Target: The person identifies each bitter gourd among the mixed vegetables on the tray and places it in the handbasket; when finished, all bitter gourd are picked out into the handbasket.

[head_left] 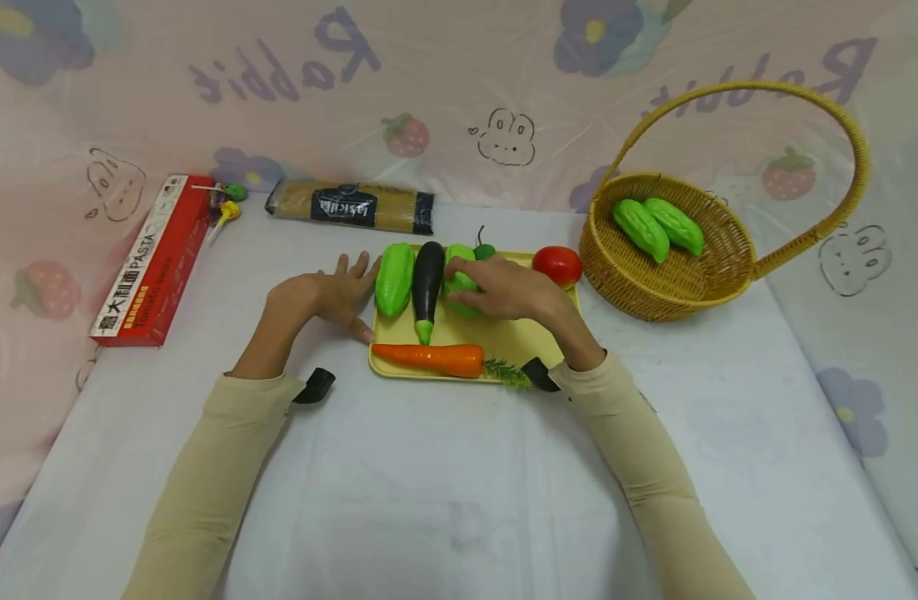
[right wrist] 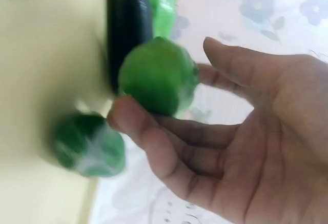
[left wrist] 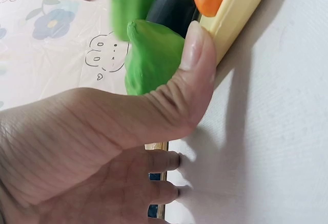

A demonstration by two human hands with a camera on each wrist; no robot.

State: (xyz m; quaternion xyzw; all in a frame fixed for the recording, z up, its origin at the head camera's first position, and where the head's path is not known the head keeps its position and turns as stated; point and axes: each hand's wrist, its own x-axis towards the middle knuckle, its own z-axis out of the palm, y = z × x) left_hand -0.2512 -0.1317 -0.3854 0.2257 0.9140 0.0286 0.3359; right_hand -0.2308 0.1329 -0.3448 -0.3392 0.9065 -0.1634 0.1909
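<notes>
My left hand (head_left: 330,295) is spread beside the left end of a yellow tray (head_left: 530,337), its thumb at the rim in the left wrist view. Closest to it in the tray lies a green bitter melon (head_left: 395,280). An eggplant (head_left: 427,282) comes next to that, and a carrot (head_left: 436,360) lies crosswise along the near side. My right hand (head_left: 513,288) grips a second green bitter melon (right wrist: 156,75) right of the eggplant, partly covering it. Behind that hand shows a dark green pepper (head_left: 485,250) with a thin stem. A red tomato (head_left: 557,266) sits at the far right corner.
A wicker basket (head_left: 654,304) with a tall handle stands right of the tray, holding two bitter melons (head_left: 657,227). A pasta packet (head_left: 350,207) lies at the back. To the left are a red pasta box (head_left: 153,262) and several lollipops (head_left: 227,208).
</notes>
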